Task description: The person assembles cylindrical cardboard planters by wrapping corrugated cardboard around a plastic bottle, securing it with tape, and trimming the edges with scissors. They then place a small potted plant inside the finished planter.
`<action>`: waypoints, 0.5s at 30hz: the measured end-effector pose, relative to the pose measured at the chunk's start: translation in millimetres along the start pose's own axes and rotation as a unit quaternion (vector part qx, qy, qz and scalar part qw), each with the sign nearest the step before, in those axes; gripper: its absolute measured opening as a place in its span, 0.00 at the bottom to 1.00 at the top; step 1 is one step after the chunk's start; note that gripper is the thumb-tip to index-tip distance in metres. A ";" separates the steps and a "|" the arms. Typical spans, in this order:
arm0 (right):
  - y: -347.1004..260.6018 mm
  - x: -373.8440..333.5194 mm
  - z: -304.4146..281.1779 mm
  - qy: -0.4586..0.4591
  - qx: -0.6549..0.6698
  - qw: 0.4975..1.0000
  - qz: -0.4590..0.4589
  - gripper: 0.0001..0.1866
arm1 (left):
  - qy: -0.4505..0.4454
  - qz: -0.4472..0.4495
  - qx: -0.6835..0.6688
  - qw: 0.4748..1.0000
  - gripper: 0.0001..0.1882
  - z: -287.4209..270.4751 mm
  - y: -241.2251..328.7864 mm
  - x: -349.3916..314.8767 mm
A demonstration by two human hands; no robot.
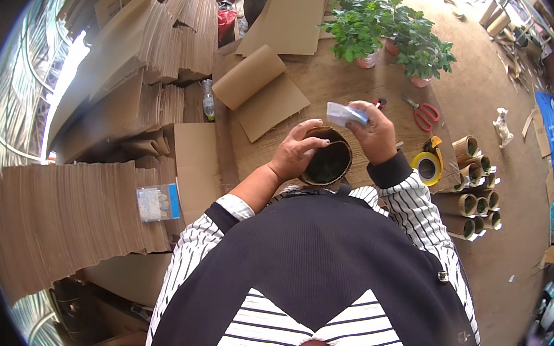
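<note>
On the left of the table (365,85), you have a big cardboard stack (59,219). Plants (357,29) fill pots (368,60) at the table's far end. Right of the table, tubes (451,203) are grouped, green showing inside. Your tube (350,157) is mouth up at the table's near edge, dark green within; your left hand (290,151) pinches its rim. Over the table, your right hand (377,134) pinches a packet (338,114), contents too blurred to tell. A bottle (208,103) is by the table's left edge.
</note>
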State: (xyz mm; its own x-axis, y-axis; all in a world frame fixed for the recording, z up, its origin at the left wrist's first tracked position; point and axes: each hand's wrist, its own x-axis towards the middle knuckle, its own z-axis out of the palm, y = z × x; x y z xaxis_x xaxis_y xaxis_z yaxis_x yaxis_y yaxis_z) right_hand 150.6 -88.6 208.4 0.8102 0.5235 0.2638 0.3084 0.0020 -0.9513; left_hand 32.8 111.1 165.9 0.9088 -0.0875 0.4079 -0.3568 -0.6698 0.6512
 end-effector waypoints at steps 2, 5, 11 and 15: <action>-1.5 2.5 3.5 -0.049 -0.126 0.987 -0.085 0.23 | 0.006 0.002 -0.004 1.000 0.21 0.7 3.0 -0.2; -5.6 5.5 5.0 -0.151 -0.175 0.968 -0.095 0.25 | 0.012 -0.006 -0.009 1.000 0.20 0.4 6.5 -0.6; -37.8 21.6 19.2 -0.253 -0.402 0.867 -0.149 0.31 | 0.042 0.017 -0.014 0.999 0.19 4.2 -4.8 -4.7; -48.2 38.4 31.1 -0.347 -0.456 0.814 -0.090 0.30 | 0.036 0.009 -0.021 0.999 0.20 2.8 -2.2 -3.7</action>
State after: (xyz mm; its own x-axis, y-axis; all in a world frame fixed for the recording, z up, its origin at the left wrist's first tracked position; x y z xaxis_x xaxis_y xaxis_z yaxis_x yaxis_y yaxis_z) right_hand 151.4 -42.0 259.4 0.3314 0.9409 -0.0701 0.8897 -0.3363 -0.3086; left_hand 30.8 110.8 161.1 0.8849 -0.0443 0.4637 -0.3824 -0.6376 0.6688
